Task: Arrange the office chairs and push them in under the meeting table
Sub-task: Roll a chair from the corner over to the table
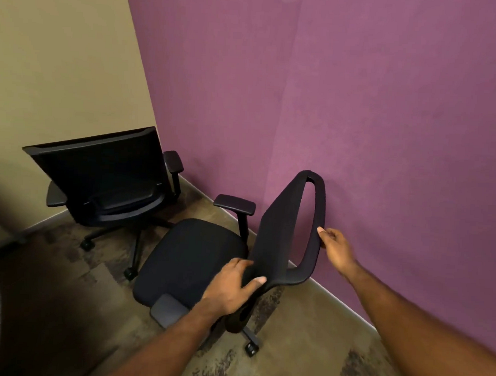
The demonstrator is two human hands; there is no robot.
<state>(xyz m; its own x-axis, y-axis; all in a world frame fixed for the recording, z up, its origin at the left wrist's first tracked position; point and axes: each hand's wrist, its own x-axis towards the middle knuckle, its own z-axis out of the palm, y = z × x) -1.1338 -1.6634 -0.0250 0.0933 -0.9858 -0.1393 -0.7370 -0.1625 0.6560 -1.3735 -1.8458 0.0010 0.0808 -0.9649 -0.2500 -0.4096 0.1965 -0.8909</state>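
Both forearms reach forward and down from the lower edge of the view, the left from bottom centre and the right from the bottom right corner, converging on the backrest (281,234) of the near chair (192,259). The backrest is seen nearly edge-on and tilted, between the two hands.

The left hand (231,289) is at the lower edge of the backrest, just above the seat. Its fingers curl round the front face and its thumb (258,280) lies across the rear face, so the hand clasps the frame. The right hand (336,247) meets the opposite rim, on the side towards the purple wall (372,108). Its thumb tip (321,230) presses the rim and its fingers fold behind it, grasping the edge.

The near chair stands on the carpet (305,346) close to the purple wall, with one armrest (234,205) on the far side of the seat and another (169,309) just beside the left wrist. One castor (251,350) shows below the left forearm.

A second chair (105,178) stands in the corner where the purple wall meets the beige wall (62,51), its back turned to the camera, near the first chair but apart from it.
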